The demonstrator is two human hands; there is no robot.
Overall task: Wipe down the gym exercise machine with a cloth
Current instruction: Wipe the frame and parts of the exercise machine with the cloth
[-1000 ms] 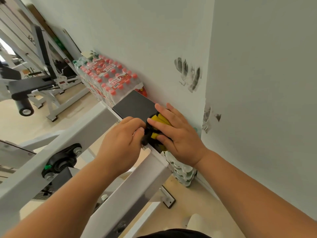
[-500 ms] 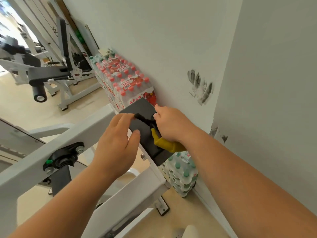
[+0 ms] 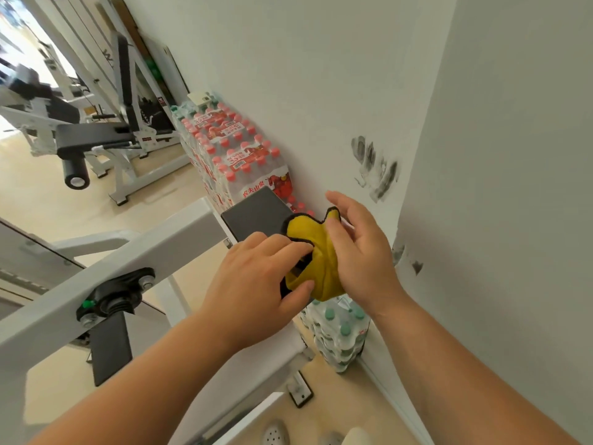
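Note:
A yellow cloth point(image 3: 316, 248) with a black edge is bunched between both hands over the black top plate point(image 3: 256, 213) of the white gym machine frame point(image 3: 134, 261). My left hand point(image 3: 256, 281) pinches the cloth's left side with fingers and thumb. My right hand point(image 3: 359, 248) presses its palm on the cloth's right side, fingers spread toward the wall. Part of the cloth and the plate's near end are hidden under my hands.
Stacked packs of red-capped water bottles point(image 3: 237, 162) stand against the white wall point(image 3: 288, 75), with green-capped packs point(image 3: 340, 335) below my hands. Dark smudges point(image 3: 375, 171) mark the wall. Another white machine with black pads point(image 3: 93, 136) stands at far left. The floor is beige.
The cloth hung from my right hand half a second ago; now both hands hold it bunched and more of its yellow side shows. The camera view has shifted left and closer.

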